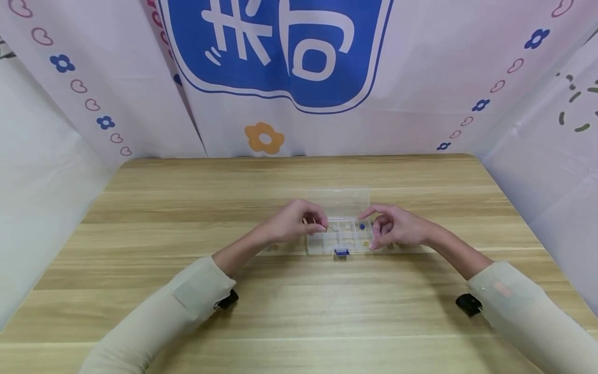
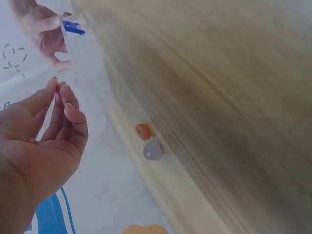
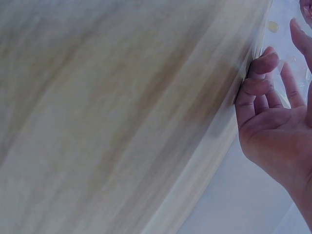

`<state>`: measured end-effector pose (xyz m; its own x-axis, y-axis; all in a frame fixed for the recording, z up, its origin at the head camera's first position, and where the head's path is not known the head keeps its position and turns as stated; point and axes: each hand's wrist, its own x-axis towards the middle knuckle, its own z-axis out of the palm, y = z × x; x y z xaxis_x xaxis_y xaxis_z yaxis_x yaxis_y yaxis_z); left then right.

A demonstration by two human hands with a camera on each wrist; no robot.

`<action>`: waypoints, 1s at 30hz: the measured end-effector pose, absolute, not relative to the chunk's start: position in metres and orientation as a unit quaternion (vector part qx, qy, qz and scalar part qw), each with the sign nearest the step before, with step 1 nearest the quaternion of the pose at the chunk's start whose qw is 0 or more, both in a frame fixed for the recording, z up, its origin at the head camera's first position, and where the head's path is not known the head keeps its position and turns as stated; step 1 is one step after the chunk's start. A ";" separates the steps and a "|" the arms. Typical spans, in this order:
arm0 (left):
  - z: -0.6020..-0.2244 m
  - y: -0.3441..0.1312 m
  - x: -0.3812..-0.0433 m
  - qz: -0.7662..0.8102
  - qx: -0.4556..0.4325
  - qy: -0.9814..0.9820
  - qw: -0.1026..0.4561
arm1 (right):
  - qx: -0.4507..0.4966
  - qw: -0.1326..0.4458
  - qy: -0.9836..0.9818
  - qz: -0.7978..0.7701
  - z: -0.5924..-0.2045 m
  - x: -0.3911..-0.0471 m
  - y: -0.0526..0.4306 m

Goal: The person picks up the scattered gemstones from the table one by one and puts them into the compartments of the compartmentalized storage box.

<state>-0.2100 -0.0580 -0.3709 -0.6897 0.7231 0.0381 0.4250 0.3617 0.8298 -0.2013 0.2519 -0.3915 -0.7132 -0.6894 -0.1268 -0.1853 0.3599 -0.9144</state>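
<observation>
A clear plastic compartment box (image 1: 315, 244) lies on the table, its transparent lid (image 1: 337, 200) laid back and a blue clasp (image 1: 341, 252) at the front. Small stones sit in several compartments, among them a blue stone (image 1: 362, 226) and a yellow stone (image 1: 366, 243). Over the back left compartment, my left hand (image 1: 301, 221) pinches a tiny brownish stone (image 2: 54, 79) between thumb and index finger, mostly hidden by the fingertips. My right hand (image 1: 399, 226) is at the box's right end, index finger and thumb spread along its edge, the other fingers loosely bent.
Left of the box, an orange stone (image 2: 143, 131) and a pale grey stone (image 2: 153, 149) lie close together on the wooden table (image 1: 299, 306). Behind the table hangs a printed white cloth (image 1: 402, 127).
</observation>
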 end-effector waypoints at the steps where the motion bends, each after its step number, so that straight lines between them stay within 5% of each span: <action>1: -0.372 -0.057 -0.210 0.440 0.358 0.806 0.170 | -0.278 0.256 0.785 -0.492 -0.392 -0.201 0.252; 30: -0.371 -0.041 -0.211 0.388 0.380 0.823 0.166 | -0.293 0.254 0.776 -0.497 -0.393 -0.202 0.253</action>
<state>-0.2107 -0.0409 -0.3711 -0.6566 0.7540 0.0207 0.4965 0.4113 0.7644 -0.2019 0.2527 -0.3930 -0.6995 -0.7072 -0.1032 -0.2019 0.3340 -0.9207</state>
